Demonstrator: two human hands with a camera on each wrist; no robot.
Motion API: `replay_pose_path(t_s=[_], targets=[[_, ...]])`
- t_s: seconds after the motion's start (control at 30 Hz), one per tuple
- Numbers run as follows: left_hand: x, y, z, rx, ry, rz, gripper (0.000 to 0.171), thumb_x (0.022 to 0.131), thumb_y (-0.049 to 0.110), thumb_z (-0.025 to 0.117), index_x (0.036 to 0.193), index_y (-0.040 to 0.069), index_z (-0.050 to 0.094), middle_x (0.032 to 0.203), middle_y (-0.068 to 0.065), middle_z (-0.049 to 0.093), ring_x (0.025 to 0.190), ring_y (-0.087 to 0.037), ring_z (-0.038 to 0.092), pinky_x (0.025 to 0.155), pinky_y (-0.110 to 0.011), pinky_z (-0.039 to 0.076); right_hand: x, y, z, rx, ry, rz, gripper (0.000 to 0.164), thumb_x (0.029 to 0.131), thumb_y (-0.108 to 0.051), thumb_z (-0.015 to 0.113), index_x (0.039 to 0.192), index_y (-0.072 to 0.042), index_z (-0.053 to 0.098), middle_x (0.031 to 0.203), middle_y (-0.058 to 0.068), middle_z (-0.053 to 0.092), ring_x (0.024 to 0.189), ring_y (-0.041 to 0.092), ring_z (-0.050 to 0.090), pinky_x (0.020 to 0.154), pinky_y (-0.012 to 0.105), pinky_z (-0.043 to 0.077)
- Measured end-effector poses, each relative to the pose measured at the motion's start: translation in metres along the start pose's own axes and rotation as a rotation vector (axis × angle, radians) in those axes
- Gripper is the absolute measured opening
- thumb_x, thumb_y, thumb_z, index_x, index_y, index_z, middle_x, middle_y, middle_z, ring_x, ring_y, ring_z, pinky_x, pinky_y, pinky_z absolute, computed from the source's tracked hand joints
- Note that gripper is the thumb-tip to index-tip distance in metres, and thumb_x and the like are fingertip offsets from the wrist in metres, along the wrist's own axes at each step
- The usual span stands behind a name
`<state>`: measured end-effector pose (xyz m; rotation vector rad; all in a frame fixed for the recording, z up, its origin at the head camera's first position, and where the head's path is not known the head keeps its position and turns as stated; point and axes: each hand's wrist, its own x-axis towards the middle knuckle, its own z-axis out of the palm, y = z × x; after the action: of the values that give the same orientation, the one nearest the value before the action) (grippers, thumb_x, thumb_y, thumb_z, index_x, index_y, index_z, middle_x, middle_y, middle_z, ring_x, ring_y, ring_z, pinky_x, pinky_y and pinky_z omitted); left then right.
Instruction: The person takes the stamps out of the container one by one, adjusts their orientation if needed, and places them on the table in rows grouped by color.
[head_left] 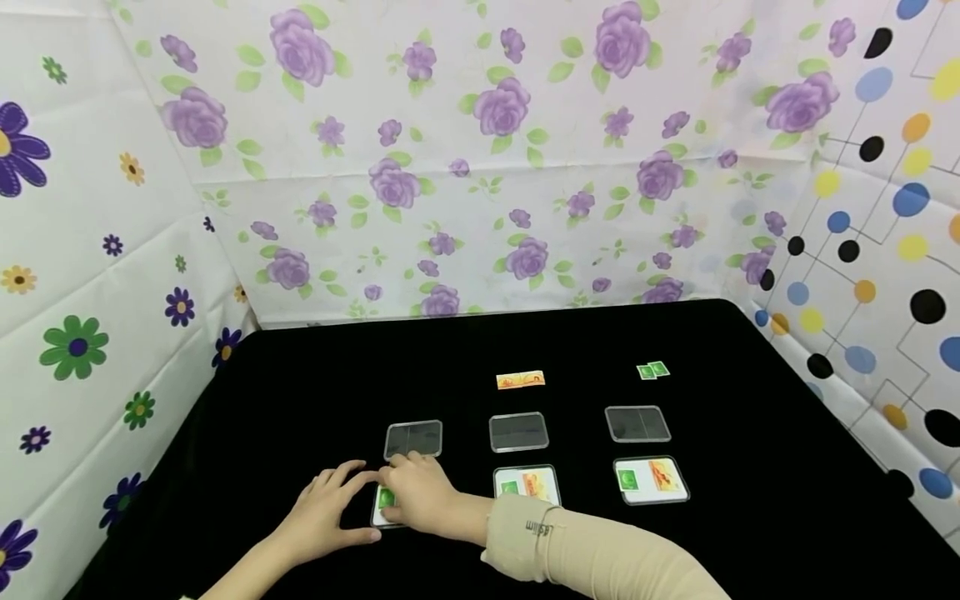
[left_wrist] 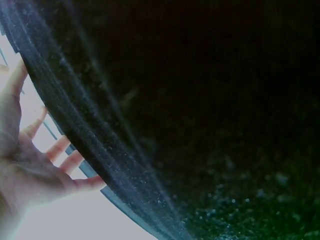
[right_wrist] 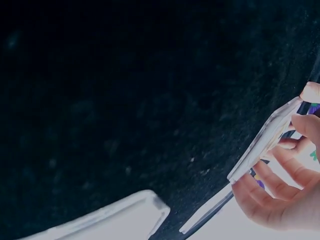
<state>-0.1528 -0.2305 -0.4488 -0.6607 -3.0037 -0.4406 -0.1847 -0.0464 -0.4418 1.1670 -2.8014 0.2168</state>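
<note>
At the front left of the black table lies a clear plastic case [head_left: 388, 525] with a white card and a green picture sticker [head_left: 386, 497]. My left hand [head_left: 318, 508] spreads thumb and fingers around its left end; the fingertips reach its edge. My right hand [head_left: 423, 496] lies over its right part, hiding it in the head view. In the right wrist view the right fingers [right_wrist: 267, 187] and thumb curve about this case [right_wrist: 265, 137], gripping it at its edges. The left wrist view shows the left hand [left_wrist: 35, 165] with spread fingers against the dark cloth.
Two more cases with green and orange stickers on white cards, a middle one [head_left: 558, 483] and a right one [head_left: 652, 498], share the front row. Three clear lids [head_left: 519, 432] lie behind. Orange stickers [head_left: 521, 380] and green stickers [head_left: 652, 370] lie farther back. Patterned cloth walls surround the table [head_left: 337, 367].
</note>
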Motion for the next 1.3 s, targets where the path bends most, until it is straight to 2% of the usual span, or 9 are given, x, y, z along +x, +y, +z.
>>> replay_pose_path(t_s=[0.33, 0.63, 0.87, 1.3], targets=[[-0.0036, -0.0001, 0.0014, -0.025, 0.028, 0.013, 0.074, 0.066, 0.049, 0.078, 0.126, 0.013, 0.055, 0.132, -0.021, 0.050, 0.109, -0.042, 0.051, 0.083, -0.073, 0.039, 0.0026, -0.0080, 0.0000, -0.052, -0.019, 0.028, 0.038, 0.079, -0.041, 0.073, 0.110, -0.019, 0.068, 0.099, -0.003, 0.068, 0.086, 0.010, 0.064, 0.077, 0.027, 0.054], [-0.0026, 0.0005, 0.0037, -0.062, 0.043, -0.002, 0.071, 0.065, 0.043, 0.081, 0.124, 0.012, 0.056, 0.131, -0.022, 0.050, 0.111, -0.044, 0.050, 0.087, -0.076, 0.033, 0.0026, -0.0048, 0.0000, 0.028, -0.011, 0.010, 0.026, 0.080, -0.034, 0.074, 0.099, -0.017, 0.069, 0.090, -0.005, 0.067, 0.074, 0.004, 0.059, 0.066, 0.017, 0.049], [-0.0024, 0.0004, 0.0056, -0.080, 0.026, -0.002, 0.072, 0.066, 0.044, 0.080, 0.125, 0.011, 0.055, 0.132, -0.023, 0.049, 0.111, -0.044, 0.049, 0.088, -0.076, 0.032, 0.0027, -0.0031, 0.0012, 0.065, -0.017, 0.008, 0.022, 0.079, -0.031, 0.075, 0.095, -0.016, 0.070, 0.089, -0.005, 0.067, 0.073, 0.004, 0.057, 0.066, 0.015, 0.048], [0.0011, 0.0004, 0.0026, -0.078, 0.009, -0.022, 0.072, 0.066, 0.041, 0.081, 0.126, 0.011, 0.055, 0.134, -0.023, 0.047, 0.113, -0.044, 0.048, 0.089, -0.076, 0.030, 0.0029, -0.0020, -0.0017, 0.060, -0.009, -0.009, 0.017, 0.081, -0.027, 0.073, 0.091, -0.015, 0.065, 0.085, -0.005, 0.064, 0.070, 0.003, 0.053, 0.064, 0.015, 0.046]])
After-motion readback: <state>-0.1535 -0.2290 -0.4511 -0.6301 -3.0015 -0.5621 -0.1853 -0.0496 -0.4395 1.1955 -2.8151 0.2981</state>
